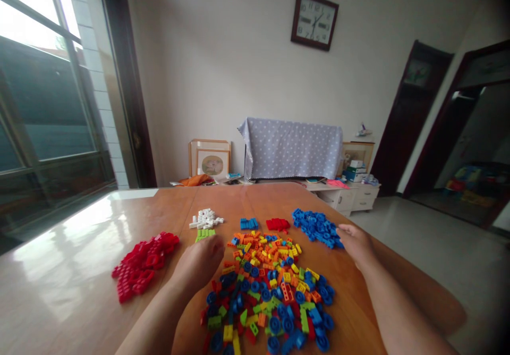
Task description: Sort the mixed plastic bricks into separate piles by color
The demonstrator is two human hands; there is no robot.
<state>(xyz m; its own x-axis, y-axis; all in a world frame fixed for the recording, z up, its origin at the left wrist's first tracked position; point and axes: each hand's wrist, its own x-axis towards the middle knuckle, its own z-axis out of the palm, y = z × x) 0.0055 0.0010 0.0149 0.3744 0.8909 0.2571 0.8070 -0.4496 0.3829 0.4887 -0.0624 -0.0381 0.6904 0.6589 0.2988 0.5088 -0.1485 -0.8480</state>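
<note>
My left hand (pixel 207 262) is curled closed over the table, just below a small row of light green bricks (pixel 205 234) and left of a big mixed pile of toy building bricks (pixel 266 280). Its fingertips are turned away, so whatever it may hold is hidden. At the right, my right hand (pixel 356 242) has its fingers stretched toward the edge of a heap of blue bricks (pixel 316 227); nothing shows in it. The mixed pile has orange, yellow, green, red and blue pieces, with several round blue wheels among them.
Red bricks (pixel 145 264) lie in a heap at the left. White bricks (pixel 206 218), a short blue row (pixel 249 224) and a small red group (pixel 278 224) line the far side of the wooden table (pixel 179 201). Beyond stands a low white cabinet (pixel 350 198).
</note>
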